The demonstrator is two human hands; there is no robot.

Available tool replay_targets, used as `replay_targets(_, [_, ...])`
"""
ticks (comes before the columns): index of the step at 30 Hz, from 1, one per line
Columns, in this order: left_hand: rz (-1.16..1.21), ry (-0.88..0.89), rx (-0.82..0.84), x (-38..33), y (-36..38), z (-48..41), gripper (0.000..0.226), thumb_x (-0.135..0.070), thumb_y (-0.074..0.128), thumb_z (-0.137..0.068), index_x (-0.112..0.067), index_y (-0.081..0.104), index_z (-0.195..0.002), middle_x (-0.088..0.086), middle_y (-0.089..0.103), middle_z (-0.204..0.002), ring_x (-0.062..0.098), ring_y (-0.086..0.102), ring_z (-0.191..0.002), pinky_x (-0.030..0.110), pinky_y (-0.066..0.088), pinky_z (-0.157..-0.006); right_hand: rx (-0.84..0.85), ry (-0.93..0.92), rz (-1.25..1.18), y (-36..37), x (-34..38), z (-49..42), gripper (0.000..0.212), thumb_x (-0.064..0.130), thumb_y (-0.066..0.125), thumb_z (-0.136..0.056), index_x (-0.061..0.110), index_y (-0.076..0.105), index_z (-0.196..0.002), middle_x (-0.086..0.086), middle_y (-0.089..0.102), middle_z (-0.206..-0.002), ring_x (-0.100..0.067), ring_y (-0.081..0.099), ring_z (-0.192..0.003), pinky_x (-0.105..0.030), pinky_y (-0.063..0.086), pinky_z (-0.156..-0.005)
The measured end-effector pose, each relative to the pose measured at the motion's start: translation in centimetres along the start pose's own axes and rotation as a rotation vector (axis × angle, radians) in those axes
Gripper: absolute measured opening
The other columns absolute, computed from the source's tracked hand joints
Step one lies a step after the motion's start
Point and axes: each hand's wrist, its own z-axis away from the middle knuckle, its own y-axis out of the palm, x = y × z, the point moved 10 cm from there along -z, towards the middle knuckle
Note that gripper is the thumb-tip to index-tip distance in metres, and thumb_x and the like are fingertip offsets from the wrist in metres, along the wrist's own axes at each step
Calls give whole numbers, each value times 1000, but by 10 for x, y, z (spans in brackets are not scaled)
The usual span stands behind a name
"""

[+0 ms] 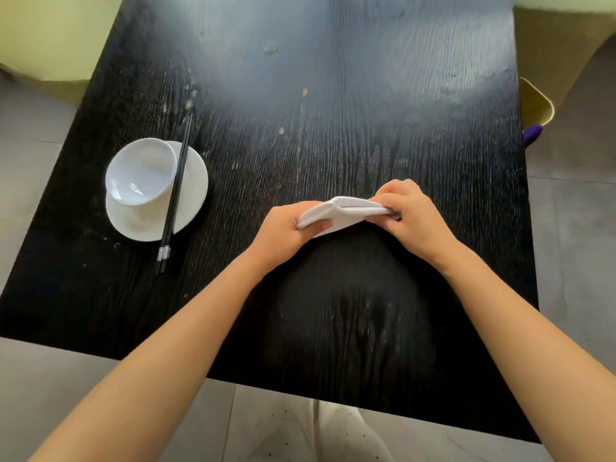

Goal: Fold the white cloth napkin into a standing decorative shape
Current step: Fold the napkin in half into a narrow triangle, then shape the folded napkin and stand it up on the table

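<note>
White cloth napkin point(346, 211) sits mid-frame, slightly right of centre, already folded into a narrow multi-layer strip and held at the black wooden table point(333, 95); can't tell if its lower edge touches the tabletop. Left hand point(286, 233) clamped on the napkin's left end, thumb on top, fingers under. Right hand point(408, 216) pinched shut on the right end, fingertips pressing the layers together. The strip peaks slightly in the middle, sagging toward each hand.

Handling, judged: light, soft, floppy fabric, not fragile, no slip risk on this matte wood, but layers will spring open if released. Best held at the ends or along the folded edge, pinching all layers at once; creases need firm pressing to stand up.

Containers: white bowl point(140, 171) at left of frame, tilted toward the camera, resting on a white plate point(193, 195); bowl looks empty, plate carries only the bowl. Black chopsticks point(175, 198) lie as a pair across the plate's right side, touching the bowl rim, tips pointing up-frame. All well apart from the napkin.
</note>
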Motion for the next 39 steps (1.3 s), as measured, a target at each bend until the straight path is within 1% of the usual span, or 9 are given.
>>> replay_targets(3, [102, -152, 7, 13, -6, -7, 24, -21, 69, -83, -35, 60, -66, -24, 61, -59, -8, 53, -58, 7, 39, -58, 35, 87, -47, -4, -9, -2, 12, 12, 70, -80, 8, 72, -91, -5, 65, -94, -21, 54, -91, -23, 36, -80])
replay_targets(6, [515, -435, 218, 34, 9, 2, 15, -25, 66, -85, -16, 62, -96, 3, 73, -77, 16, 68, -63, 22, 52, -50, 99, 245, -194, -9, -23, -7, 10, 21, 66, -83, 12, 71, -83, 2, 63, -70, -3, 53, -63, -12, 38, -63])
replay_targets(10, [725, -631, 425, 50, 29, 31, 16, -19, 62, -85, -8, 54, -93, 5, 58, -72, 1, 37, -38, 10, 27, -29, 243, 399, -329, -1, -34, -7, 15, 21, 62, -86, 9, 69, -81, 0, 67, -66, -2, 50, -44, -11, 41, -44])
replay_targets(17, [991, -830, 338, 62, 33, 43, 3, -13, 49, -89, -11, 47, -90, -3, 46, -56, -1, 30, -34, 8, 22, -25, 351, 583, -613, 12, -46, 7, 26, 16, 64, -86, 12, 63, -60, 2, 58, -47, -2, 45, -35, -12, 37, -33])
replay_targets(22, [73, -753, 215, 62, -21, 43, 31, -35, 55, -91, -6, 64, -89, 3, 61, -65, 9, 52, -46, 19, 41, -39, 283, 503, 131, -6, -46, 13, 28, 43, 59, -83, 18, 54, -73, 0, 66, -59, -13, 61, -44, -29, 50, -56])
replay_targets(25, [-728, -425, -233, 18, -71, 20, 33, -43, 52, -89, -13, 64, -96, 10, 66, -87, 31, 61, -81, 36, 45, -62, 339, 423, 418, -4, -27, 11, 37, 53, 50, -87, 17, 47, -78, -3, 61, -76, -24, 55, -65, -34, 43, -63])
replay_targets(30, [-839, -249, -200, 0, 21, -8, 53, -30, 21, -99, -7, 12, -146, 15, 19, -154, 26, 15, -142, 45, 11, -115, 226, 438, 756, -23, -11, -4, 44, 42, 59, -85, 7, 51, -111, -15, 57, -115, -35, 49, -108, -44, 41, -82])
replay_targets(33, [-868, -306, -229, 18, 29, -1, 56, -30, 6, -96, -4, 7, -146, 16, 10, -155, 25, 6, -144, 44, 3, -117, 6, 198, 463, -1, 29, -37, 42, 25, 48, -92, 5, 43, -128, -17, 46, -136, -35, 39, -127, -46, 34, -100])
replay_targets(39, [-895, -268, -197, 18, 30, -1, 60, -29, 6, -92, 1, 10, -144, 21, 12, -154, 29, 9, -143, 45, 11, -117, 188, 47, 436, 77, 29, -38, 55, 43, 11, -98, 20, 10, -148, 3, 6, -159, -12, -1, -146, -42, -1, -121])
